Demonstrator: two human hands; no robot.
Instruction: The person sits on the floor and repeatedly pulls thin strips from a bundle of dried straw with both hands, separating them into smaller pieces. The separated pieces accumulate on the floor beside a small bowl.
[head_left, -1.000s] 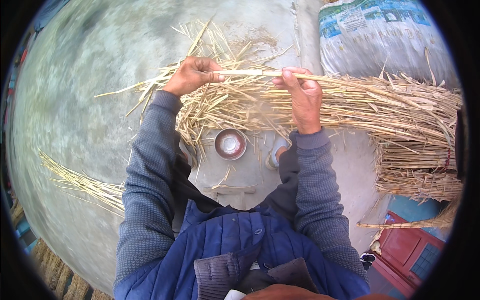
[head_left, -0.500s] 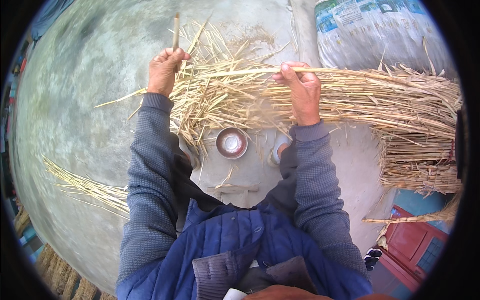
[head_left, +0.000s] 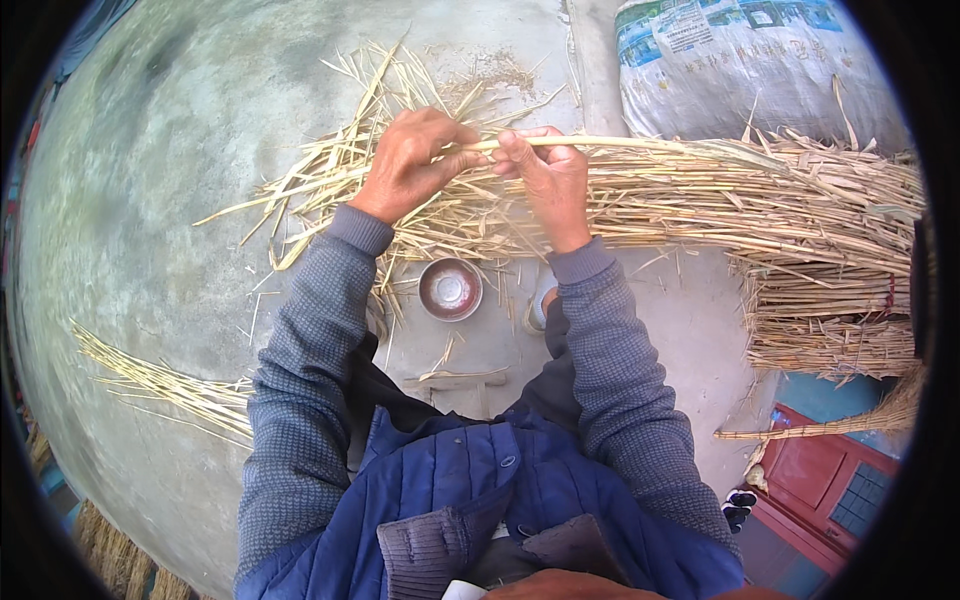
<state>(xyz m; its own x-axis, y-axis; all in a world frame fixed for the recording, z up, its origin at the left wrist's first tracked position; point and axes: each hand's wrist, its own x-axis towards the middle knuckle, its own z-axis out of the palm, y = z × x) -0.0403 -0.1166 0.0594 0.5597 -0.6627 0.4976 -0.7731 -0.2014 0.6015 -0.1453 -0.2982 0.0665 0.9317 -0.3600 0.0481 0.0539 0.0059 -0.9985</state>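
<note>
My left hand (head_left: pixel 412 163) has its thumb and fingers closed at the left end of a pale, dry stalk (head_left: pixel 640 144). Right beside it, my right hand (head_left: pixel 552 190) pinches the same stalk between thumb and fingers. The stalk runs off to the right, over a thick pile of dry stalks (head_left: pixel 720 205). Under and around my left hand lie loose peeled straw strips (head_left: pixel 335 165). The slim stick seen earlier in my left hand does not show now; the hand may be hiding it.
A small metal bowl (head_left: pixel 450 290) stands on the concrete floor (head_left: pixel 160 260) between my feet. A stuffed white and blue sack (head_left: pixel 760 75) sits behind the pile. Another bunch of straw (head_left: pixel 165 380) lies at left. A broom-like bundle (head_left: pixel 850 420) and a red door (head_left: pixel 830 470) are at lower right.
My left hand has come right and down to the stalk's end, beside my right hand. The upright slim stick in it has gone from sight. My right hand has shifted left in view, still pinching the stalk.
</note>
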